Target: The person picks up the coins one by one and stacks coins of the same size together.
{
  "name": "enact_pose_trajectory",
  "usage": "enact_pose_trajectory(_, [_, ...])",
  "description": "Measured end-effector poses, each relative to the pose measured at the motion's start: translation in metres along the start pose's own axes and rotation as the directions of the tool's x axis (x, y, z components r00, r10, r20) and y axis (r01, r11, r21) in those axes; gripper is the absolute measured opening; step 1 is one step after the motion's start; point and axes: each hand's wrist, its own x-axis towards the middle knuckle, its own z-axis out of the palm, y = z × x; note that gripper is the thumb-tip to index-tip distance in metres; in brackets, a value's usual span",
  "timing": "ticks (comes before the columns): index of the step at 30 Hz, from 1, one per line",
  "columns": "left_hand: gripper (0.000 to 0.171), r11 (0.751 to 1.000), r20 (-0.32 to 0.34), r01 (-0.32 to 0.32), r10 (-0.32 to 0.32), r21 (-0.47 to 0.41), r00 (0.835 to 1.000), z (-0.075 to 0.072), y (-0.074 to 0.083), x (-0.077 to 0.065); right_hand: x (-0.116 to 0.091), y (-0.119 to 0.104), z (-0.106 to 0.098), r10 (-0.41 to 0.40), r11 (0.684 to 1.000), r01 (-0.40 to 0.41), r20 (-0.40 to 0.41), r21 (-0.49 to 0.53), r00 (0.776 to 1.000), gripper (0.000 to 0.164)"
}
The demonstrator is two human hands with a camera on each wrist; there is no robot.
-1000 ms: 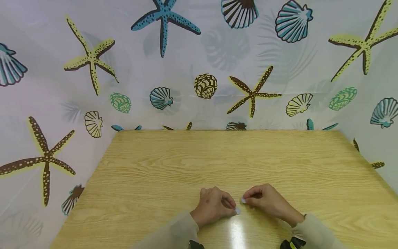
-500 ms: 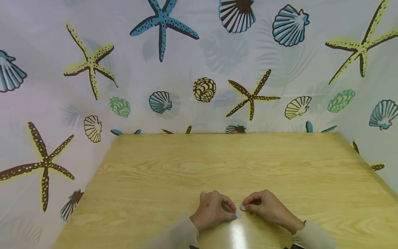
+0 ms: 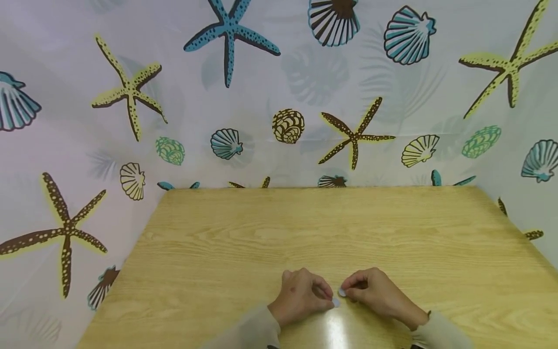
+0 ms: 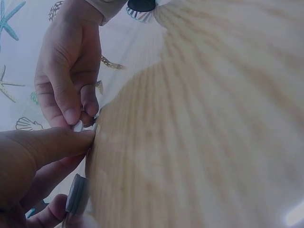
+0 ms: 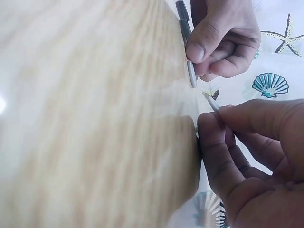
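In the head view my left hand (image 3: 301, 296) pinches a small round white disc (image 3: 335, 302) between thumb and index finger, low over the wooden table (image 3: 244, 242). Just to its right, my right hand (image 3: 378, 292) pinches a second, similar white disc (image 3: 342, 292). A small gap separates the two discs. The right wrist view shows the right hand's disc (image 5: 212, 101) tilted and nearly edge-on, apart from the left hand's disc (image 5: 191, 74). A grey, layered round piece (image 4: 77, 194) lies by the left hand's lower fingers in the left wrist view. What the discs are I cannot tell.
White cloth (image 3: 261, 87) printed with starfish and shells surrounds the table at the back and sides. A bright light reflection (image 3: 335, 329) lies on the tabletop before the hands.
The whole head view has shifted, so table and hands appear slightly lower than one second ago. Both hands keep pinching their discs, with hardly any movement between them.
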Motion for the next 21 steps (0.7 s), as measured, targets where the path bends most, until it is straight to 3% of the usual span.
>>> enact_pose_trajectory(21, [0.012, 1.000, 0.011, -0.002, 0.002, 0.004, 1.000, -0.0019, 0.0014, -0.0002, -0.0013, -0.0002, 0.0029, -0.013, 1.000, 0.013, 0.016, 0.000, 1.000, 0.014])
